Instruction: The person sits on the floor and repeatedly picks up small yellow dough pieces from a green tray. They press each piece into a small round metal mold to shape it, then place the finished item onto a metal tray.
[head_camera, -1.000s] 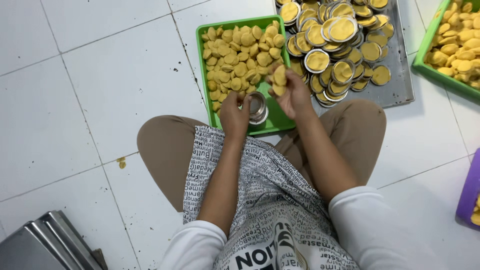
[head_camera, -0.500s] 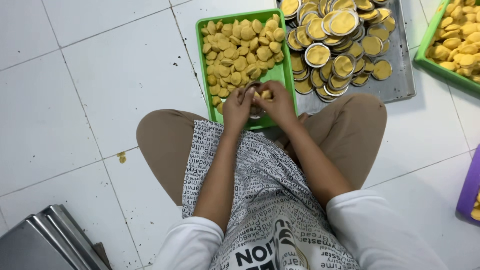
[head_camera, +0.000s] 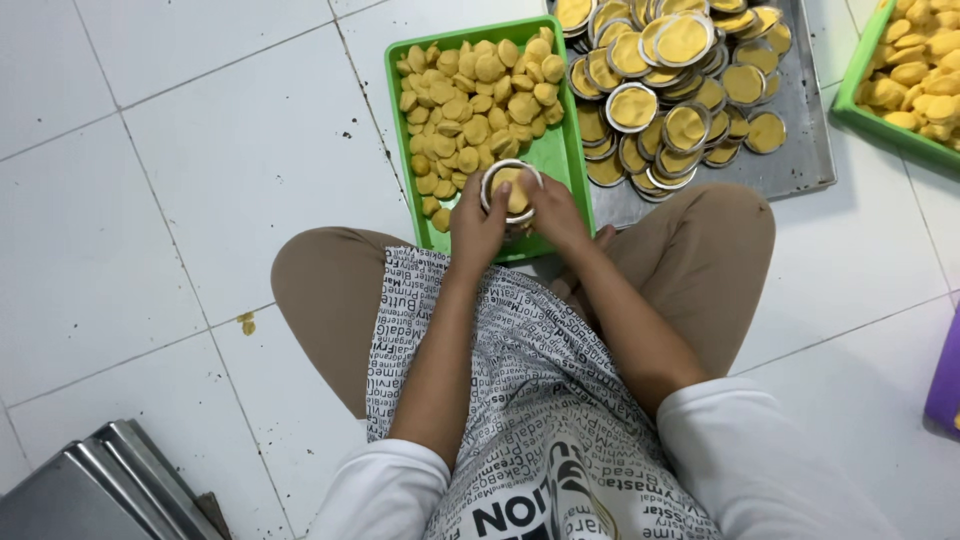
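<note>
A small round metal tart mould with a yellow dough piece inside is held between both hands, just over the near end of a green tray. My left hand grips the mould's left side. My right hand holds its right side, thumb pressing on the dough. The green tray carries several loose yellow dough pieces. I sit cross-legged on the floor in tan trousers and a printed apron.
A metal baking sheet at the top right holds several dough-filled moulds. Another green tray of dough pieces is at the far right. Steel trays lie bottom left, a purple container at the right edge. White tiled floor.
My right hand brought a dough piece from the tray to the mould in the left hand. Both hands now close around the mould and press the dough in.
</note>
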